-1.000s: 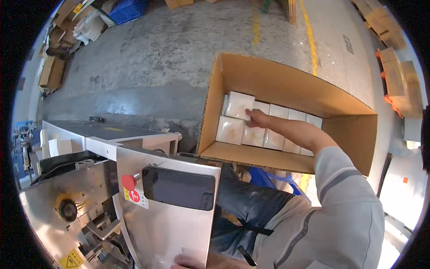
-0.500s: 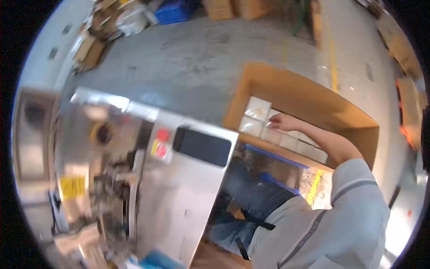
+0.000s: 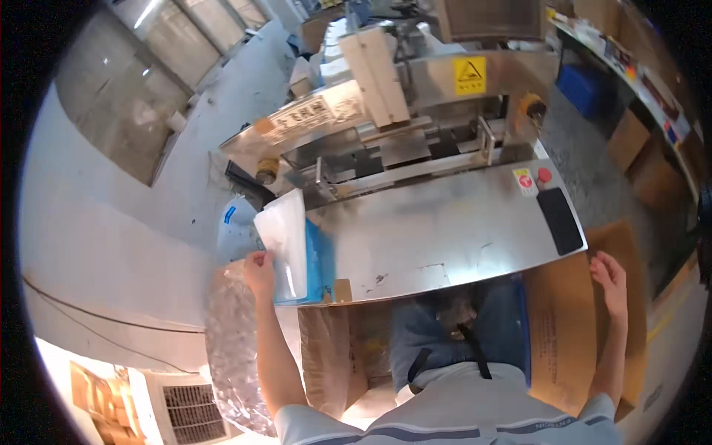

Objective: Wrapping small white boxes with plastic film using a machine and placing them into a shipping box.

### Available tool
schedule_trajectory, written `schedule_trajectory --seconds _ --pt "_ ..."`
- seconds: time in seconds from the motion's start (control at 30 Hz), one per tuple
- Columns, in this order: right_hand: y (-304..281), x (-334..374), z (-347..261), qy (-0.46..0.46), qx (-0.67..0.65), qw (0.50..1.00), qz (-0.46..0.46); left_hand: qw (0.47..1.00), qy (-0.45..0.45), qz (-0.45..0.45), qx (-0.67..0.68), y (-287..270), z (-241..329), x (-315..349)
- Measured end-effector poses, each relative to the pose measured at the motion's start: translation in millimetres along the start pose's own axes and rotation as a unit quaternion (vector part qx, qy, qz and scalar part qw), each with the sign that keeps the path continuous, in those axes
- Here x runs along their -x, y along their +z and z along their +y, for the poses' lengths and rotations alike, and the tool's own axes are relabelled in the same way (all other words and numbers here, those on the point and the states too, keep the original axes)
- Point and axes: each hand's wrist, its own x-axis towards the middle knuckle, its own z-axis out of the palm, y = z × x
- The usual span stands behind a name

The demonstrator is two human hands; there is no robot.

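Steel worktop [image 3: 415,256] has white sheets [image 3: 287,237] at its left end, left hand [image 3: 259,274] at their edge (can't tell if it's pinching), right hand [image 3: 611,282] loose and empty by the cardboard box [image 3: 560,334], so probably pick-up time, needing a clean pinch.

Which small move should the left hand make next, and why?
Probably the left hand should pinch the left edge of the white sheets: its fingers are very close to that edge, though I cannot tell whether they grip it.
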Motion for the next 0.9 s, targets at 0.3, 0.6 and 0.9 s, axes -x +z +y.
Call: schedule_trajectory --seconds 0.3,0.6,0.9 --pt "36 -4 -54 -0.063 0.005 0.997 -0.051 0.999 0.002 0.034 -0.041 27 41 -33" --pt "86 3 -93 -0.123 0.001 0.988 -0.093 0.951 0.230 0.201 0.045 7 151 25" --pt "235 14 -195 -0.391 0.097 0.900 -0.166 0.910 0.261 -0.225 0.231 35 292 204"
